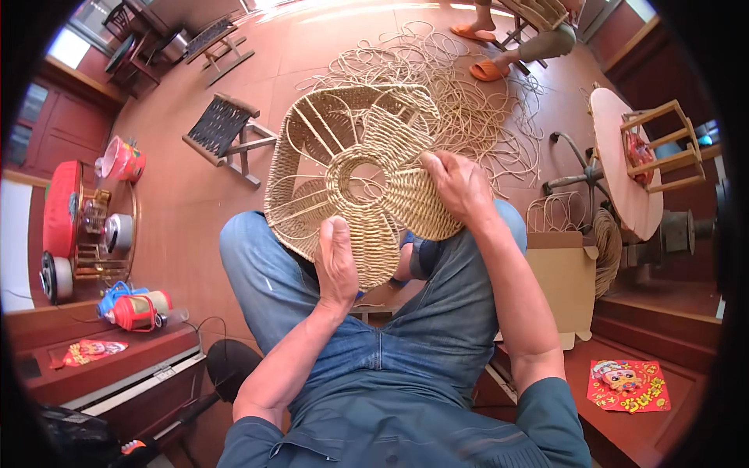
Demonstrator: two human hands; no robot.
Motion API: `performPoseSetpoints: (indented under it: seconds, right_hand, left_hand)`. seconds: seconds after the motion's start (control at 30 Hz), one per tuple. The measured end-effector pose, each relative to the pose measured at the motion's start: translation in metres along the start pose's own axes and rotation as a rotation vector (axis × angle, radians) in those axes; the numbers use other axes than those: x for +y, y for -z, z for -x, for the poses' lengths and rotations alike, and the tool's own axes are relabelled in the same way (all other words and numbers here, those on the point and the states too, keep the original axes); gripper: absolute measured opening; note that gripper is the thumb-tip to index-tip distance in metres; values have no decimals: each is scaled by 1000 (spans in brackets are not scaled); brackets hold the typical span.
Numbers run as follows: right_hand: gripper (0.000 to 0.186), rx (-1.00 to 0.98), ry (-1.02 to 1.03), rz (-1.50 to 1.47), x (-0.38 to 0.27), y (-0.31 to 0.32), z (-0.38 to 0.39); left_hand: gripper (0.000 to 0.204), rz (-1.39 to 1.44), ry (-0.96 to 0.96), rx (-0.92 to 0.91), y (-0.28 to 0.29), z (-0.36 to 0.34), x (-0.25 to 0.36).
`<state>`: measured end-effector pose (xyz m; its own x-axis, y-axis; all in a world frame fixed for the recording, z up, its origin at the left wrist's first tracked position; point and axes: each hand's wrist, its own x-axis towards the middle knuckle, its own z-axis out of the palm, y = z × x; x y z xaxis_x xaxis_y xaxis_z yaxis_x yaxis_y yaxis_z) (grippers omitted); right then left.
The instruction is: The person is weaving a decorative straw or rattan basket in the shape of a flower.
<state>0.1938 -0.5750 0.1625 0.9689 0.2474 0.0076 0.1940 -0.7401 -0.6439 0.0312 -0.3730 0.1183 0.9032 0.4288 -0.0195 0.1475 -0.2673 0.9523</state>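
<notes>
Straw-coloured basket (282, 168) is sitting over the knees (248, 238), its petal panels partly woven.
I'm watching the right hand (463, 187) gripping the right petal (421, 204); the left hand (337, 269) is resting against the lower petal (373, 253), but hidden fingers are keeping me from telling its grip. I'm judging this as checking or shaping filled petals; bare ribs (324, 122) are showing leftward, so the next move is probably calling for steady support. Beyond, loose cord (476, 117) is tangling across the floor (168, 187).

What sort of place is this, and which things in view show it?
Perhaps a home room doubling as a weaving workshop: a partly woven basket, a tangle of cord on the floor, and a festive red decoration.
</notes>
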Motion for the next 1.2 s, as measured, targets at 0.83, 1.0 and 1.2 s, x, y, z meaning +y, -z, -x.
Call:
performPoseSetpoints:
  seconds: [0.83,1.0,1.2]
  right_hand:
    - [42,159,583,176,-24,26,32]
    - [45,110,606,154,-32,43,31]
    - [40,33,685,161,-46,35,40]
  left_hand:
    - [35,-371,-307,133,128,-38,46]
    - [28,-273,-320,103,134,-14,55]
    - [28,-231,-100,24,158,10,52]
